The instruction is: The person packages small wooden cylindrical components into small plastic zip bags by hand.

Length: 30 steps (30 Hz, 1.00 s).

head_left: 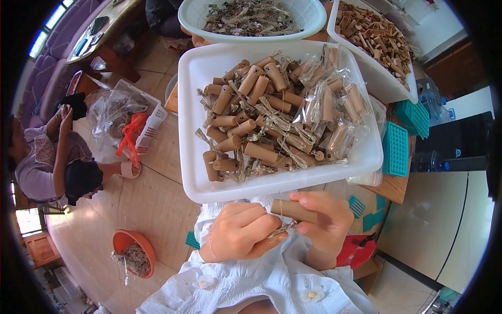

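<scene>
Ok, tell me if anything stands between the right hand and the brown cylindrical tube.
Nothing visible: the right hand holds the brown cylindrical tube directly. Beige twine shows below it, at the left hand.

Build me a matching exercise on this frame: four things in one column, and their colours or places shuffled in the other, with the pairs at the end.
Column 1
1. Held tube
2. Tray
3. Basin
4. Sofa

Column 2
A. Purple, at the upper left
B. White, heaped with brown tubes
C. In the right hand
D. Orange, on the floor

Pairs: 1-C, 2-B, 3-D, 4-A
</scene>
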Tool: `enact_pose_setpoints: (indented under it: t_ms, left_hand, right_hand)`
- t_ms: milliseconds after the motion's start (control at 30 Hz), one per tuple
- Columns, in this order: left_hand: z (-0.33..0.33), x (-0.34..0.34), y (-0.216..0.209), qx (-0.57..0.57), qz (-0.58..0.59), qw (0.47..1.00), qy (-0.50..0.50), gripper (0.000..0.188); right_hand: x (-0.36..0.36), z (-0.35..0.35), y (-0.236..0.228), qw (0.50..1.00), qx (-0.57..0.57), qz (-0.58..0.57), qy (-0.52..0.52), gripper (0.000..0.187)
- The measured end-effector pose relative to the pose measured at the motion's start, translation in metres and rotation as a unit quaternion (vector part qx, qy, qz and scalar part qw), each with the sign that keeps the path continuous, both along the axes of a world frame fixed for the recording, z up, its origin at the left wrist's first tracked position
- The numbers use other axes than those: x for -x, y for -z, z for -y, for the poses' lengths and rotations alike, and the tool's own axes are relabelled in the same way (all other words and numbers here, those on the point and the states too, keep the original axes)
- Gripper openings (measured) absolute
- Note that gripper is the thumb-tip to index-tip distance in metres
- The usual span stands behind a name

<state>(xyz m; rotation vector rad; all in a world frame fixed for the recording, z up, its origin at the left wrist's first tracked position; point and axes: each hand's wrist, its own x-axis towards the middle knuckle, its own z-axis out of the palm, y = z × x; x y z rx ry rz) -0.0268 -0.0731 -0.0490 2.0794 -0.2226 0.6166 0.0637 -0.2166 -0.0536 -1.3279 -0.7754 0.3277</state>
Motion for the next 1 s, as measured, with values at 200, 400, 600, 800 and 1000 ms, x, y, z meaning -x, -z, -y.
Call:
enact_pose_setpoints:
  t_ms: [200,400,600,800,1000]
  left_hand:
    - [0.007,0.001,-0.003,0.115,-0.076,0.988,-0.065,0.024]
    - [0.018,0.01,-0.004,0.311,-0.126,0.931,-0.145,0.046]
    - [0.006,0.013,-0.007,0.263,-0.204,0.938,-0.095,0.049]
    - [0.006,0.009,-0.005,0.293,-0.162,0.941,-0.039,0.043]
    - [0.006,0.006,-0.007,0.264,-0.165,0.949,-0.043,0.048]
  right_hand:
    - [-0.002,0.012,0.002,0.973,-0.038,0.033,0.225,0.039]
    - [0.004,0.017,-0.004,0.925,-0.098,0.14,0.339,0.049]
    - [0.003,0.028,0.006,0.937,-0.036,0.161,0.306,0.048]
    - [0.0,0.026,0.006,0.924,-0.02,0.239,0.297,0.039]
    - [0.0,0.029,-0.002,0.892,0.045,0.344,0.29,0.024]
